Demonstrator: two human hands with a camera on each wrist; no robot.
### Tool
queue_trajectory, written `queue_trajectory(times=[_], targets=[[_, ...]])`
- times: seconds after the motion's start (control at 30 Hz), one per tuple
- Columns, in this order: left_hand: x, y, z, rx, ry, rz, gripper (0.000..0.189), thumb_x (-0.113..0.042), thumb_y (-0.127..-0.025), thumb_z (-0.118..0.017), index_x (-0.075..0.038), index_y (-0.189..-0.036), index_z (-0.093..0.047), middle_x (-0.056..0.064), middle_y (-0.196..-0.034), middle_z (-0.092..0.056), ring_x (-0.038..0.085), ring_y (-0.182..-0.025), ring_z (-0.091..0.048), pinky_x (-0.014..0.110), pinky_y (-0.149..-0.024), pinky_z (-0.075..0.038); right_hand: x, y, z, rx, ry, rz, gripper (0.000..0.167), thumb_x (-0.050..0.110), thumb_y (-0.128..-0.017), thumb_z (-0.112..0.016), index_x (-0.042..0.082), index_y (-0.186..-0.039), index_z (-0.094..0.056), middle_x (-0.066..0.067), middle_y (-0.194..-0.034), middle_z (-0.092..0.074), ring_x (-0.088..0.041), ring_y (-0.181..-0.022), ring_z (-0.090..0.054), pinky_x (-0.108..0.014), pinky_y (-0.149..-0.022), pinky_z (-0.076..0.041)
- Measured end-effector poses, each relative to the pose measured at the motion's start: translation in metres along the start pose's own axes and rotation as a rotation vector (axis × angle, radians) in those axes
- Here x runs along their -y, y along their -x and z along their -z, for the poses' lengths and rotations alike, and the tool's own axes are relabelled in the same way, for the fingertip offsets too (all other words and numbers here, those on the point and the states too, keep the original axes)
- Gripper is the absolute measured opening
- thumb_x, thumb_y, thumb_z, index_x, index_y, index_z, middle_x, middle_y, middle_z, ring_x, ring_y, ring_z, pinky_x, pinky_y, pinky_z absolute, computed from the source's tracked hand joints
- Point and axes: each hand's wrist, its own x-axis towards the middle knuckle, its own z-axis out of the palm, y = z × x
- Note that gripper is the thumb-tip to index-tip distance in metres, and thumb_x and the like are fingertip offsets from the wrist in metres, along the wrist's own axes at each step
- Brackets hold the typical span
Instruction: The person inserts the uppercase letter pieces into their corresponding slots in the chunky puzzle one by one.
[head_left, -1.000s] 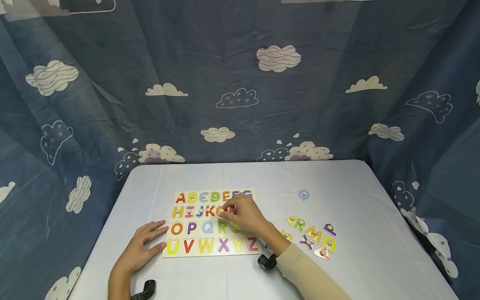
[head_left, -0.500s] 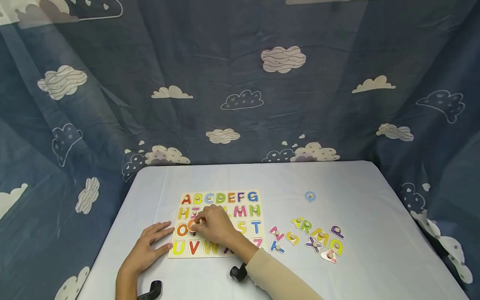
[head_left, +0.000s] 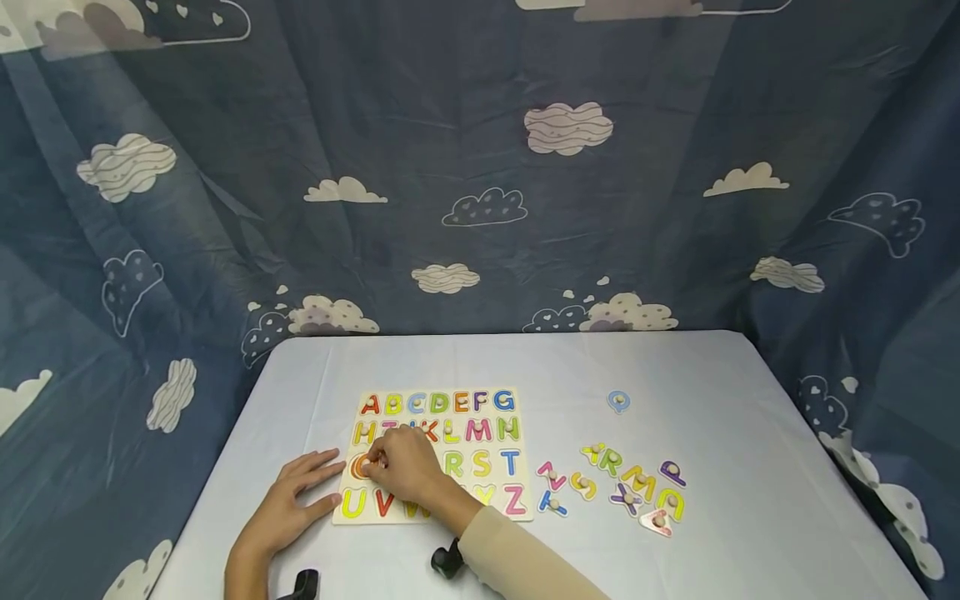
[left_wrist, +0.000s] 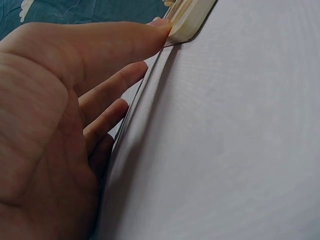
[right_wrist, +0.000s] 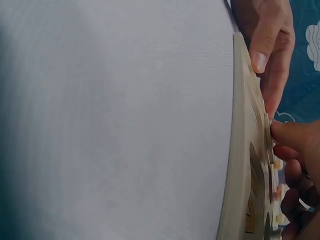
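An alphabet puzzle board (head_left: pixel 529 500) of pale wood lies at the left of the white table, with pegged letters in its two upper rows. My right hand (head_left: pixel 408 462) pinches an orange letter O piece (head_left: pixel 357 467) over the O place at the left of the third row. In the right wrist view the letter O piece (right_wrist: pixel 269 137) is seen edge-on, close over the board, under the thumb. My left hand (head_left: pixel 288 504) lies along the board's left edge with fingers extended; in the left wrist view its thumb (left_wrist: pixel 125 42) touches the board's corner.
Right of the board lie several loose pegged letters: a pink Z (head_left: pixel 551 476), a yellow S (head_left: pixel 582 485), a green R (head_left: pixel 611 461), a purple P (head_left: pixel 672 472) and others. A blue Q (head_left: pixel 618 402) lies farther back. A cloud-print cloth (head_left: pixel 480 250) hangs behind the table.
My right hand has moved left and toward me with the orange O piece, from the second row to the O place. The left hand stays at the board's edge.
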Motion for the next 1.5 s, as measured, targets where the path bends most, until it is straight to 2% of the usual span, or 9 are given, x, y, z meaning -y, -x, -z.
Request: queue_trajectory(times=[0.3,0.53,0.63,0.87,1.0,1.17,1.5], targets=[[0.001,-0.001,0.0,0.013,0.023,0.033,0.048,-0.029,-0.086,-0.084,-0.016,-0.13,-0.073,0.008,-0.152,-0.056,0.036,-0.147,-0.032,0.072,-0.116,-0.027,0.006,-0.002,-0.006,-0.011,0.001,-0.024,0.014,0.039,-0.089,-0.079,0.025,-0.087,-0.081,0.016,-0.067,-0.059,-0.002,-0.07,-0.049,-0.021,-0.071,-0.041],[0.001,-0.001,0.0,0.012,0.002,0.016,0.048,-0.029,-0.086,-0.083,-0.016,-0.131,-0.073,0.008,-0.152,-0.057,0.037,-0.147,-0.034,0.072,-0.115,-0.027,0.008,-0.002,-0.012,-0.018,-0.009,-0.03,0.015,0.039,-0.091,-0.078,0.026,-0.093,-0.083,0.016,-0.071,-0.064,-0.001,-0.071,-0.05,-0.02,-0.071,-0.04],[0.001,-0.002,0.002,0.026,0.003,0.028,0.048,-0.03,-0.087,-0.083,-0.018,-0.132,-0.072,0.007,-0.153,-0.055,0.039,-0.149,-0.032,0.074,-0.115,-0.026,0.007,-0.003,-0.014,-0.019,-0.003,-0.033,0.016,0.041,-0.091,-0.078,0.025,-0.094,-0.083,0.016,-0.072,-0.064,-0.001,-0.07,-0.049,-0.019,-0.07,-0.039],[0.0,-0.005,0.002,0.052,0.03,0.051,0.048,-0.03,-0.087,-0.083,-0.018,-0.132,-0.072,0.006,-0.155,-0.054,0.04,-0.151,-0.029,0.075,-0.116,-0.023,0.004,-0.002,-0.009,-0.01,-0.023,-0.031,0.019,0.041,-0.09,-0.079,0.023,-0.097,-0.081,0.016,-0.063,-0.053,-0.001,-0.067,-0.046,-0.019,-0.07,-0.04],[0.0,-0.005,0.001,0.054,0.026,0.052,0.047,-0.028,-0.087,-0.083,-0.018,-0.132,-0.072,0.006,-0.155,-0.054,0.039,-0.151,-0.029,0.074,-0.117,-0.023,0.0,0.002,-0.002,-0.005,-0.088,-0.027,0.021,0.039,-0.091,-0.078,0.021,-0.101,-0.08,0.016,-0.059,-0.048,0.0,-0.063,-0.042,-0.019,-0.073,-0.042],[0.0,-0.005,0.0,0.061,0.02,0.064,0.047,-0.028,-0.088,-0.082,-0.018,-0.133,-0.071,0.006,-0.155,-0.053,0.039,-0.151,-0.028,0.074,-0.117,-0.023,-0.011,0.01,0.012,-0.053,-0.147,-0.013,0.016,0.033,-0.09,-0.08,0.019,-0.099,-0.08,0.015,-0.06,-0.049,0.002,-0.06,-0.041,-0.022,-0.078,-0.045],[-0.002,-0.004,0.004,0.059,0.004,0.083,0.05,-0.029,-0.087,-0.082,-0.014,-0.134,-0.07,0.008,-0.156,-0.052,0.039,-0.151,-0.028,0.075,-0.118,-0.022,-0.063,0.035,0.071,-0.134,-0.2,-0.097,0.014,0.027,-0.089,-0.082,0.017,-0.099,-0.081,0.011,-0.068,-0.057,-0.008,-0.072,-0.05,-0.027,-0.075,-0.043]])
